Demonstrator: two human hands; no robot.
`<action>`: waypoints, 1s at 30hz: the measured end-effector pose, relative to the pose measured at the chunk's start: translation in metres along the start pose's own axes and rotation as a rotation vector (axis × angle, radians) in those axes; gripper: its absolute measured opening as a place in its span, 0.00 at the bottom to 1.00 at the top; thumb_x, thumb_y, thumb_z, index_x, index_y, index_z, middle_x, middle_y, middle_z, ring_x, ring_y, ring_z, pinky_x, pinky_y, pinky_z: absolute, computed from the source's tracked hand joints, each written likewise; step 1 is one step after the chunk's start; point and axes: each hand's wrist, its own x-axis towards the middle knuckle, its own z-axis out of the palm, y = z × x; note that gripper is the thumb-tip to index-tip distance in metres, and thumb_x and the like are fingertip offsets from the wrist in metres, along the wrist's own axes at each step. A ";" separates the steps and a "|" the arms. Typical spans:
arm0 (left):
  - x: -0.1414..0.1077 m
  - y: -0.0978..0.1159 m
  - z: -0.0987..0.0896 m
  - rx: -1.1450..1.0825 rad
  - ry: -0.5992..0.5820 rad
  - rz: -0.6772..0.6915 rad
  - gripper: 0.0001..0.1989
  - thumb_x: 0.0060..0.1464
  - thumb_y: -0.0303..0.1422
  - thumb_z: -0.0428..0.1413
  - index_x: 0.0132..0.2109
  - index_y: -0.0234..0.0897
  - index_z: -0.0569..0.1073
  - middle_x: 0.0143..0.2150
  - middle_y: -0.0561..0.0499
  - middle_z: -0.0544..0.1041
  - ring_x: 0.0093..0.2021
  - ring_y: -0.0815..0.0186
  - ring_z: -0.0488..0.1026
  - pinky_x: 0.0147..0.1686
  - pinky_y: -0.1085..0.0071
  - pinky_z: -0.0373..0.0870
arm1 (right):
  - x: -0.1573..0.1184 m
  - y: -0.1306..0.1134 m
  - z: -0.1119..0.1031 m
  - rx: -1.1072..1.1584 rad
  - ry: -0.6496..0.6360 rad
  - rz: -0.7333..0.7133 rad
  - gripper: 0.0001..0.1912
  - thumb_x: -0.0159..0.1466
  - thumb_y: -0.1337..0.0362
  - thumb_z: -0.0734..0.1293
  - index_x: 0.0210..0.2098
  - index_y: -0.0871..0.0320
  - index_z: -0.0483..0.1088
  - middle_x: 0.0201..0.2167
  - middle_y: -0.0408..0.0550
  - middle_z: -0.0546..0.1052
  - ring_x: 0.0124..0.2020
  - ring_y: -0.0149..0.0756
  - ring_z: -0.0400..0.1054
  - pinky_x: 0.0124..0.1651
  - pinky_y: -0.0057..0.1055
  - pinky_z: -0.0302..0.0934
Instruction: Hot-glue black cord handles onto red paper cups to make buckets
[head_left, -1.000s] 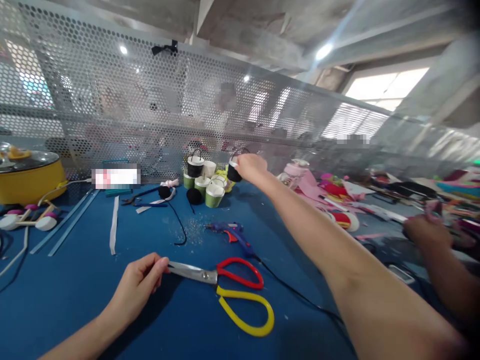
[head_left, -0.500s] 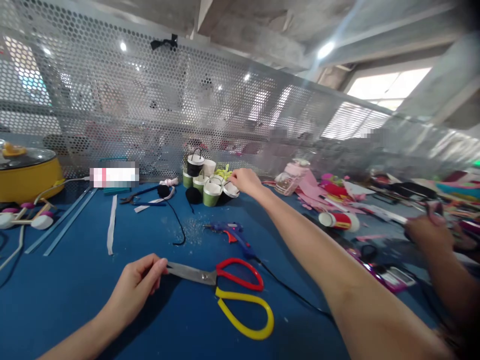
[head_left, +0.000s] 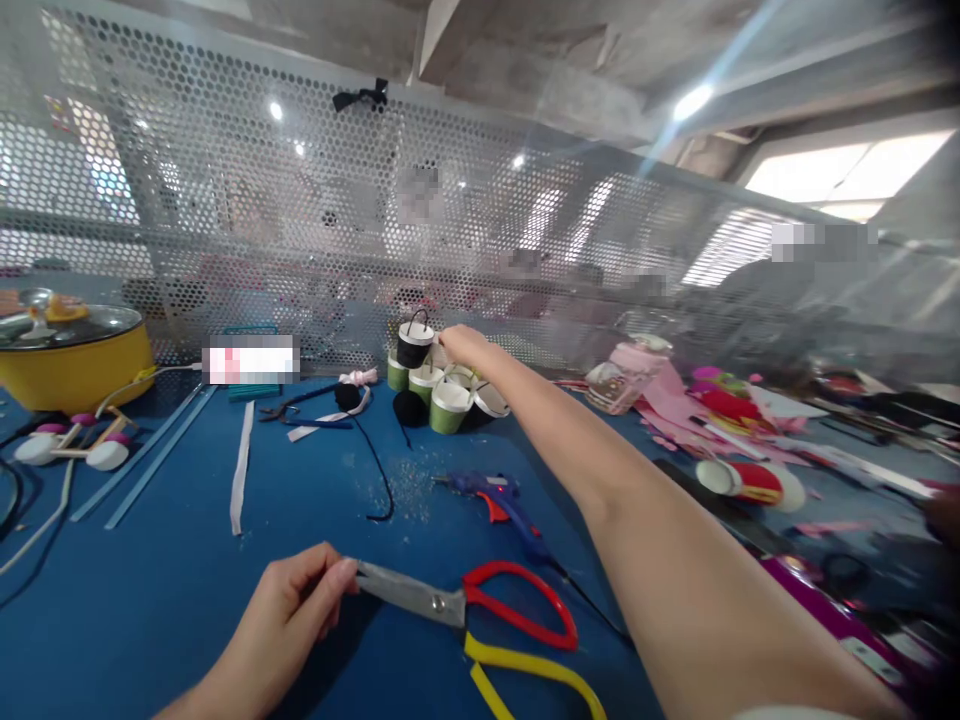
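Observation:
In the lower left, my left hand (head_left: 304,600) pinches the blade tips of the scissors (head_left: 412,592), whose red and yellow handles point right. My right hand (head_left: 469,347) reaches across to a cluster of small paper buckets at the back. Its fingers are bent down behind the group, near a white cup, and what they grip is hidden. A black bucket (head_left: 415,345) with a wire handle stands on top of green ones; a green bucket (head_left: 451,408) with a white rim is in front. A blue glue gun (head_left: 495,490) lies between my hands.
Left stands a yellow electric pot (head_left: 82,365). Pliers (head_left: 300,402), a ball of black cord (head_left: 347,398) and a white strip (head_left: 241,470) lie mid-table. Pink felt (head_left: 667,400), a red-labelled roll (head_left: 750,484) and a purple device (head_left: 825,610) crowd the right. A perforated metal screen (head_left: 300,230) closes the back.
The view has shifted, so things sit further right and lower. My right hand has moved from the front-right buckets to behind the cluster. The co-worker's hand at right has nearly left view.

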 end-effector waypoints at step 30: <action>-0.014 0.029 -0.017 0.290 0.351 0.626 0.11 0.55 0.34 0.47 0.37 0.37 0.73 0.38 0.46 0.70 0.41 0.63 0.68 0.42 0.68 0.65 | -0.236 -0.056 -0.054 0.443 0.384 -0.547 0.06 0.58 0.67 0.63 0.29 0.59 0.72 0.27 0.47 0.72 0.30 0.33 0.64 0.35 0.29 0.56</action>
